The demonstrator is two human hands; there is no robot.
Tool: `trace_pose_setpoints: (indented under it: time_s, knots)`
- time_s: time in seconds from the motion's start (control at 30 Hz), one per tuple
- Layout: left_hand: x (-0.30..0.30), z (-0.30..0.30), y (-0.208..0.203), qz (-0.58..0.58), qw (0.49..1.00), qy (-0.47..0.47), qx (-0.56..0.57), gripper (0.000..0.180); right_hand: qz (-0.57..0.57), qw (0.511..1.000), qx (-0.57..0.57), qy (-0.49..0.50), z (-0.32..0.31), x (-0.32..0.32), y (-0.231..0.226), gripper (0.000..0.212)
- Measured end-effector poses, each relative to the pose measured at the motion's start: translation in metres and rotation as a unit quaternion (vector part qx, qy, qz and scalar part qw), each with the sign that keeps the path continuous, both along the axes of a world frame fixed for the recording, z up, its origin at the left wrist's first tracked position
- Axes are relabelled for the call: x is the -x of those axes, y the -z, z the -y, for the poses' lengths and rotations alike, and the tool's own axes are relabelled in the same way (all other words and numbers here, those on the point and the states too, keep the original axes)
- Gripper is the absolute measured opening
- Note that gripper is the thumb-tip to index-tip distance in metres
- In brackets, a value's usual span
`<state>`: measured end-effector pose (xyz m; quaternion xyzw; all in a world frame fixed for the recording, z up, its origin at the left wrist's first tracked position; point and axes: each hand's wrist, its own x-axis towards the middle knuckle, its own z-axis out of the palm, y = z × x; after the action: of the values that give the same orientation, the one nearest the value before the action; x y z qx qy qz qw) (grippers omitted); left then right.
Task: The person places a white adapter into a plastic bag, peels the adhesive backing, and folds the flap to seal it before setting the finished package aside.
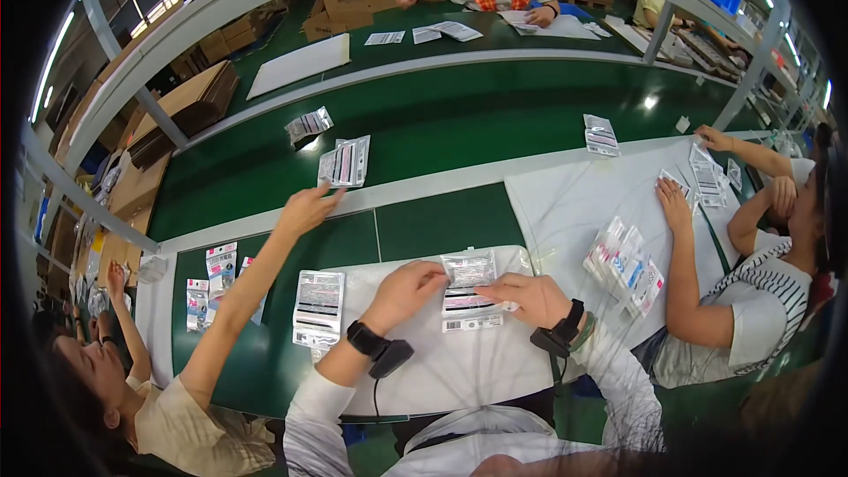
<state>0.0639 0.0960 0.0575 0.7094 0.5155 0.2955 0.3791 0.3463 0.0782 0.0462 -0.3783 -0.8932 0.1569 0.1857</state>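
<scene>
A flat silver packet with a printed label (471,324) lies on the white sheet (411,371) in front of me. My left hand (408,295) pinches its upper left edge, the fingers curled together. From the other side, my right hand (528,299) has its fingers pressed together on the packet's right part. Where the fingertips meet the packet is partly hidden. To the left of my left hand lies a similar stack of packets (318,305), printed side up. Both my wrists carry black bands with small devices.
At left, a co-worker's arm reaches to packets (345,162) on the green surface (459,124); another packet (309,126) lies beyond. Colourful packets (221,267) stand nearer. At right, a co-worker handles packets beside a loose pile (624,267). A pale rail (424,185) crosses ahead.
</scene>
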Motion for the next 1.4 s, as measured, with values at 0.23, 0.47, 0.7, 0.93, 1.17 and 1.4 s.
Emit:
trace_pose_setpoints:
  time_s: [0.23,0.47,0.7,0.93,1.17,1.4]
  knots:
    - [-0.009,-0.012,0.025,0.012,0.998,-0.017,0.052,0.013,0.081,0.996,0.023,-0.007,-0.005,0.012,-0.006,0.054]
    - [-0.025,0.001,0.003,-0.253,0.965,-0.064,-0.034,0.012,0.069,0.997,0.000,-0.020,0.000,0.012,-0.010,0.044]
    - [0.002,0.030,-0.007,-0.324,0.902,0.085,-0.274,0.023,0.035,0.999,0.003,-0.027,-0.003,0.004,-0.008,0.043]
    - [0.017,0.038,-0.004,-0.366,0.818,0.189,-0.401,0.043,-0.018,0.996,-0.075,-0.053,-0.004,0.000,0.002,0.051]
    - [0.019,0.038,0.005,-0.351,0.826,0.137,-0.419,0.043,0.012,0.997,-0.067,-0.043,0.002,-0.010,0.009,0.059]
    - [0.025,0.041,0.008,-0.352,0.852,0.147,-0.360,0.047,0.033,0.995,0.090,0.000,0.008,-0.014,-0.021,0.067]
